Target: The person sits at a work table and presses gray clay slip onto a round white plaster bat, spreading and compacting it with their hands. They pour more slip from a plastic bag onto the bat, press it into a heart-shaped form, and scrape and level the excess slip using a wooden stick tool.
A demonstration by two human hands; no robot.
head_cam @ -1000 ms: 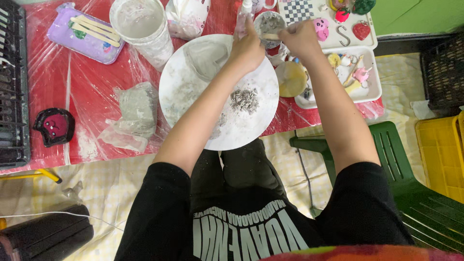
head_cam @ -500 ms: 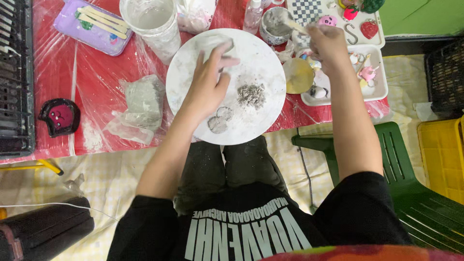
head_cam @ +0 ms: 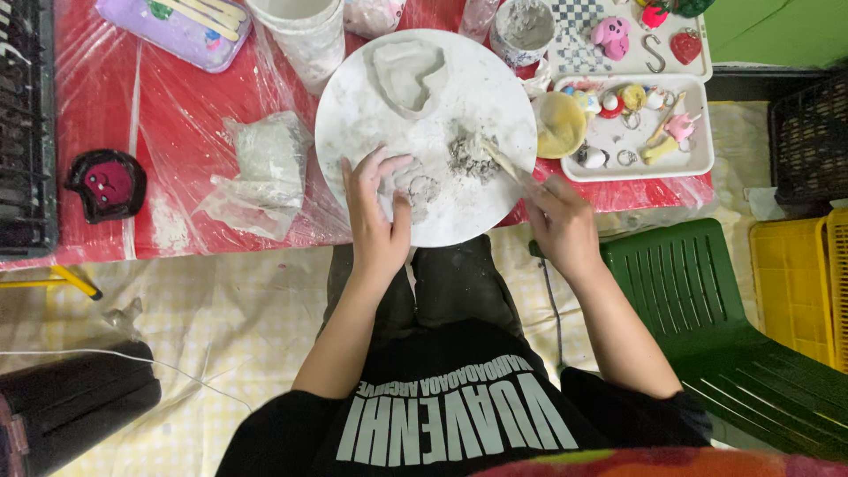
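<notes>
Two hands over the white plate (head_cam: 495,97): left hand (head_cam: 378,221) fingers spread on a clay lump (head_cam: 415,187), right hand (head_cam: 562,225) fingers pinching a wooden stick (head_cam: 503,163).

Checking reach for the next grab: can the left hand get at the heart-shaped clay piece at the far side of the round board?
Probably yes. The left hand rests on the near part of the round board, and only bare board lies between it and the heart-shaped clay piece. The right hand, holding a stick tool, stays off to the side.

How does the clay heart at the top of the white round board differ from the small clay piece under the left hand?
The clay heart lies untouched at the far side of the white round board; the small clay piece sits near the front edge, touched by the left hand. The heart is clearly larger. Both are grey.
</notes>
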